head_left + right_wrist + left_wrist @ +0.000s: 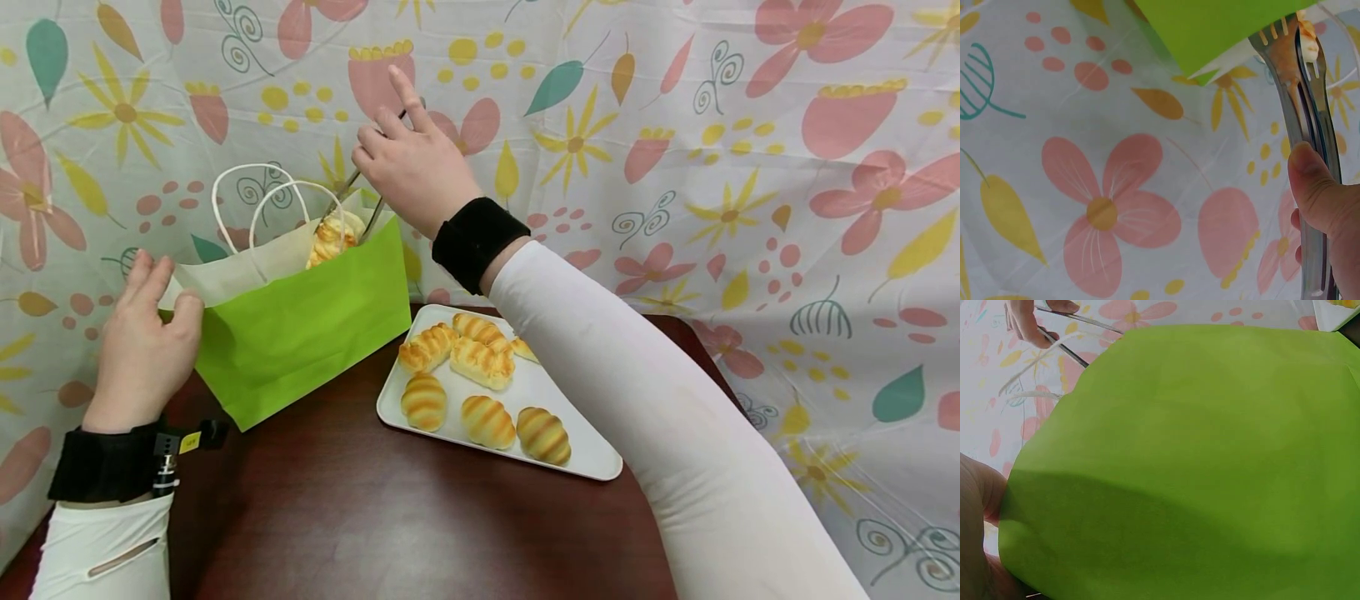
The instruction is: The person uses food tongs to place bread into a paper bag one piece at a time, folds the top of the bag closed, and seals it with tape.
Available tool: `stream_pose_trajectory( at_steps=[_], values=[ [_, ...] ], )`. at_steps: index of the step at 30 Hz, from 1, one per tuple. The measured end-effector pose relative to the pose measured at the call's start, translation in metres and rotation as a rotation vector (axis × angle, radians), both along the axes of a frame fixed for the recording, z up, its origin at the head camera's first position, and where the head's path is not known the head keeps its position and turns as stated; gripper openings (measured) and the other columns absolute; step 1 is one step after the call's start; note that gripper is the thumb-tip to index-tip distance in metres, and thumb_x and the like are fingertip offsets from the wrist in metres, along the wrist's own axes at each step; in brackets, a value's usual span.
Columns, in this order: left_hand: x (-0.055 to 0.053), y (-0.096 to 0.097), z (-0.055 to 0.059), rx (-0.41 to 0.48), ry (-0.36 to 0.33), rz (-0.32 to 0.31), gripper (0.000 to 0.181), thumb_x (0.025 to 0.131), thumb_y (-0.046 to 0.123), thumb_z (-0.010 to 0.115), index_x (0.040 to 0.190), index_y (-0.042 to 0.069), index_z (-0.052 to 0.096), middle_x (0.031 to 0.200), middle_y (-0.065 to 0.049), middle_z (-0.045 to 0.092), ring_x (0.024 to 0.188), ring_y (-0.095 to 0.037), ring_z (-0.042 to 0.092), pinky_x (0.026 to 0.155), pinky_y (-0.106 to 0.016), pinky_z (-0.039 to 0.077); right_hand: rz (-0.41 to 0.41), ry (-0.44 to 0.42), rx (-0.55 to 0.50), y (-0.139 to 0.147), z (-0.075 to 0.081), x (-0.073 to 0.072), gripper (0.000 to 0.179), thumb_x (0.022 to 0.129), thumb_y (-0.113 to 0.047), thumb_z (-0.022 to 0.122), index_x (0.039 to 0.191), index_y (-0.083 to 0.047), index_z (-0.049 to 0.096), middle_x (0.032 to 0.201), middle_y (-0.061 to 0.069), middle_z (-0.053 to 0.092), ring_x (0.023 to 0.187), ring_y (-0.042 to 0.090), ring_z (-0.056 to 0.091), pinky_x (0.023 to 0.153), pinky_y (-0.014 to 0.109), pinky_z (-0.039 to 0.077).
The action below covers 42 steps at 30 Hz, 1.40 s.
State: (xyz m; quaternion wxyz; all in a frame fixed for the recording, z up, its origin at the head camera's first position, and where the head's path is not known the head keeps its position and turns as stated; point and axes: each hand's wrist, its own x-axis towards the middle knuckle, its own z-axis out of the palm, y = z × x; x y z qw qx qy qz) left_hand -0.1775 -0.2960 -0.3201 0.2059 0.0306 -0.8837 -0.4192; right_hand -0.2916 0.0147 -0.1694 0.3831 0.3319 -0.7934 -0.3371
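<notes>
A green paper bag (315, 325) with white twisted handles stands on the table. My left hand (150, 342) holds its left upper corner, the thumb apart from the fingers; the exact contact is partly hidden. Above the bag, my right hand (420, 167) grips metal tongs (1304, 112) with the index finger stretched out. Between the fork-like ends of the tongs is a golden bread roll (333, 237), at the bag's mouth and partly behind its front wall. In the left wrist view the bag's green side (1179, 456) fills most of the picture.
A white tray (592, 462) with several bread rolls (483, 362) lies right of the bag on the dark wooden table (360, 517). My right forearm covers part of it. Behind hangs a flower-patterned curtain (637, 208).
</notes>
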Motion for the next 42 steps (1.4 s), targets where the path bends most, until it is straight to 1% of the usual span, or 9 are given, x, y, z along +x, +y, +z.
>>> stream_pose_trajectory(
  at_steps=[4,7,10,16,21,27,32,37,42],
  values=[
    [0.0,0.0,0.001,0.002,-0.002,-0.004,0.072,0.108,0.025,0.03,0.175,0.0,0.022,0.185,-0.013,0.001,0.17,-0.041,0.004,0.131,-0.069,0.01,0.002,-0.003,0.018,-0.002,-0.005,0.001,0.055,0.112,0.013,0.024,0.13,-0.01,0.071,0.125,0.007,0.068,0.132,0.033,0.058,0.136,0.057,0.01],
    [0.0,0.001,0.001,0.002,-0.011,-0.002,0.072,0.108,0.025,0.03,0.176,0.0,0.022,0.185,-0.013,0.0,0.17,-0.041,0.004,0.132,-0.068,0.01,0.018,-0.01,0.007,-0.004,-0.009,0.001,0.061,0.108,0.017,0.019,0.123,-0.01,0.072,0.122,0.006,0.069,0.131,0.032,0.059,0.136,0.057,0.009],
    [0.001,0.002,0.001,-0.001,-0.016,0.001,0.072,0.108,0.025,0.03,0.175,0.0,0.022,0.185,-0.013,0.0,0.17,-0.041,0.004,0.132,-0.068,0.011,0.021,-0.023,0.009,-0.006,-0.013,0.001,0.062,0.106,0.019,0.018,0.117,-0.01,0.071,0.12,0.005,0.068,0.13,0.031,0.059,0.136,0.058,0.008],
    [0.003,0.003,0.003,-0.005,-0.016,0.002,0.072,0.108,0.023,0.029,0.175,-0.001,0.022,0.185,-0.015,0.0,0.17,-0.042,0.004,0.131,-0.069,0.011,0.001,-0.041,0.047,-0.012,-0.021,0.001,0.058,0.109,0.017,0.021,0.119,-0.011,0.072,0.121,0.005,0.069,0.125,0.029,0.06,0.135,0.059,0.008],
    [0.005,0.006,0.006,-0.014,-0.018,0.008,0.072,0.107,0.02,0.03,0.174,-0.004,0.021,0.185,-0.018,0.0,0.17,-0.045,0.004,0.131,-0.069,0.01,-0.016,-0.064,0.062,-0.02,-0.029,0.003,0.06,0.108,0.017,0.021,0.116,-0.012,0.073,0.124,0.005,0.069,0.126,0.028,0.06,0.135,0.059,0.008],
    [0.003,0.004,0.002,-0.018,-0.022,0.008,0.072,0.108,0.024,0.029,0.175,-0.001,0.021,0.185,-0.014,0.0,0.17,-0.043,0.004,0.131,-0.07,0.011,-0.067,-0.096,0.071,-0.03,-0.036,0.003,0.056,0.11,0.016,0.027,0.118,-0.014,0.073,0.13,0.004,0.068,0.131,0.027,0.058,0.136,0.058,0.004],
    [0.001,0.001,0.0,-0.011,-0.017,-0.006,0.072,0.108,0.024,0.029,0.176,0.001,0.02,0.185,-0.011,-0.001,0.17,-0.042,0.002,0.13,-0.07,0.012,-0.076,-0.107,0.082,-0.034,-0.042,0.003,0.049,0.113,0.011,0.034,0.122,-0.014,0.074,0.132,0.004,0.068,0.134,0.027,0.058,0.136,0.058,0.005],
    [0.001,0.0,0.0,-0.009,-0.021,-0.009,0.072,0.108,0.024,0.029,0.176,0.002,0.019,0.185,-0.011,-0.003,0.17,-0.042,0.001,0.131,-0.07,0.011,-0.084,-0.126,0.099,-0.034,-0.048,0.002,0.047,0.113,0.01,0.036,0.119,-0.014,0.077,0.133,0.004,0.069,0.136,0.028,0.058,0.135,0.059,0.006],
    [0.002,0.001,0.002,-0.01,-0.025,-0.008,0.073,0.108,0.023,0.029,0.176,0.001,0.018,0.185,-0.012,-0.003,0.17,-0.042,0.001,0.132,-0.068,0.009,-0.095,-0.159,0.116,-0.035,-0.051,0.002,0.044,0.114,0.009,0.04,0.114,-0.016,0.077,0.133,0.004,0.068,0.139,0.03,0.055,0.135,0.06,0.002]
  ],
)
